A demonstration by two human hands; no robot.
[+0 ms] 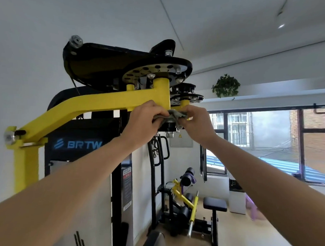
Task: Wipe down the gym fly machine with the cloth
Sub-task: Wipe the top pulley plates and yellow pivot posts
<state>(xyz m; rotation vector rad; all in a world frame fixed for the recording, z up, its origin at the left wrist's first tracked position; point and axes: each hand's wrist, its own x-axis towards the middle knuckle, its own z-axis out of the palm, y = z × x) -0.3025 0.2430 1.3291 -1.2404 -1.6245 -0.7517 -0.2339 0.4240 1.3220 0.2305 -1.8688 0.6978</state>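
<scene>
Fly machine, yellow overhead arm (103, 100): carries a numbered adjustment disc (152, 72) above and a black pivot hub (170, 126) beneath its end post.
Cloth (176, 115), grey, bunched: pressed against the underside of the arm at the hub, held between both hands.
Left hand (145, 120): fingers curled tight over the cloth's left end.
Right hand (196, 124): fingers curled around the cloth's right end, touching the yellow post.
Weight-stack shroud (78, 143), black, marked BRTW: behind the left forearm.
Potted plant (226, 86): on the ledge above the window (268, 134).
</scene>
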